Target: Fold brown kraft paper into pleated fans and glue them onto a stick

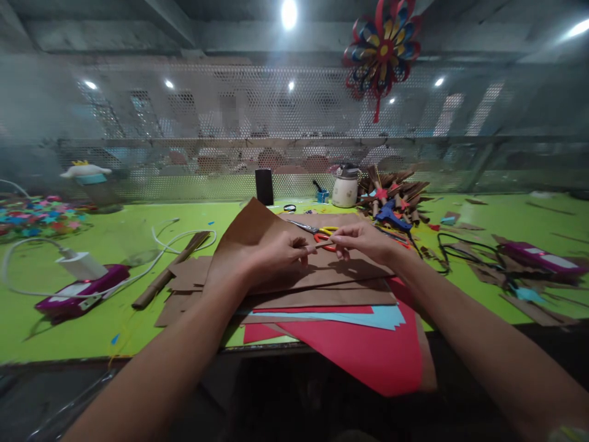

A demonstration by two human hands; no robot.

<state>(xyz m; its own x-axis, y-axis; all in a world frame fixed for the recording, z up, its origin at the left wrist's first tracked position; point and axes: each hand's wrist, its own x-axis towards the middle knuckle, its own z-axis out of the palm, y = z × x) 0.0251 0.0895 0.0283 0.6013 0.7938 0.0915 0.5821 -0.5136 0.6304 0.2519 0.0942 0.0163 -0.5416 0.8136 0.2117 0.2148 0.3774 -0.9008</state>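
A thin brown paper strip (pixel 323 244) spans the gap between my two hands. My left hand (pixel 283 253) pinches its left end, and the fingers of my right hand (pixel 356 241) are closed on its right end. Both hands are over a stack of brown paper sheets (pixel 322 270), whose top sheet curls up at the back left. Scissors (pixel 319 232) with red and yellow handles lie on the stack just behind the strip, partly hidden by my right hand. Red paper (pixel 368 353) and light blue paper (pixel 386 316) stick out from under the stack.
A blue glue gun (pixel 392 216) and a pile of brown rolls (pixel 414 190) lie at the back right. Behind the stack stand a white jar (pixel 345 187) and a black phone (pixel 264 186). Purple power strips (pixel 83 294) with cables flank the work area.
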